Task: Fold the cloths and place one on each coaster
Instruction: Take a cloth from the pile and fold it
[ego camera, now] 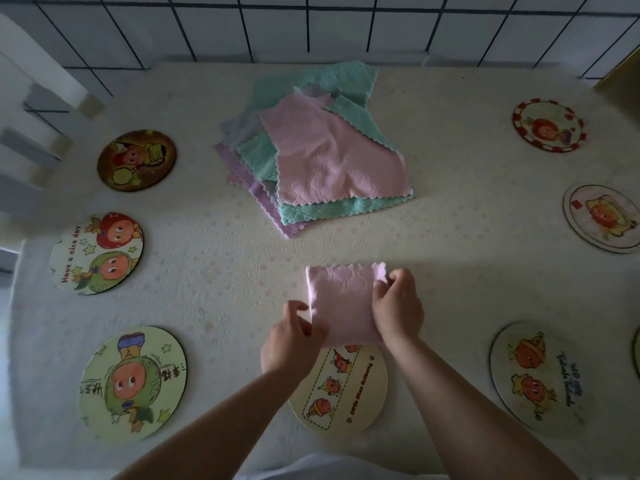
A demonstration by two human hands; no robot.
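Folded pink cloth [341, 303] held just above the counter [207, 258] near the middle of its front edge, small and roughly square, scalloped hem along its far side. Left hand [294, 337] gripping the cloth's near-left edge, fingers curled onto the fabric. Right hand [398, 306] pinching the far-right corner, thumb and fingers clamped on the hem. Near edge of the cloth overlapping the far rim of the cream coaster [341, 389] (fruit-figure strip printed on it), which lies at the front edge between the two forearms.

Pile of unfolded cloths [311, 150] lying toward the middle of the back edge: pink one on top, green, purple and grey beneath, corners fanned out at different angles.

Other coasters flat on the counter, well apart from one another. Along the left edge: dark brown coaster [136, 160] farthest back, "Have a nice day" coaster [97, 253] in the middle, green-figure coaster [133, 382] nearest the front. Along the right edge: red-rimmed coaster [549, 125] at the back, pale yellow-figure coaster [602, 218] partly cut by the frame, two-orange-figures coaster [538, 375] near the front-right corner.

White tiled wall [311, 26] with dark grout behind the back edge.
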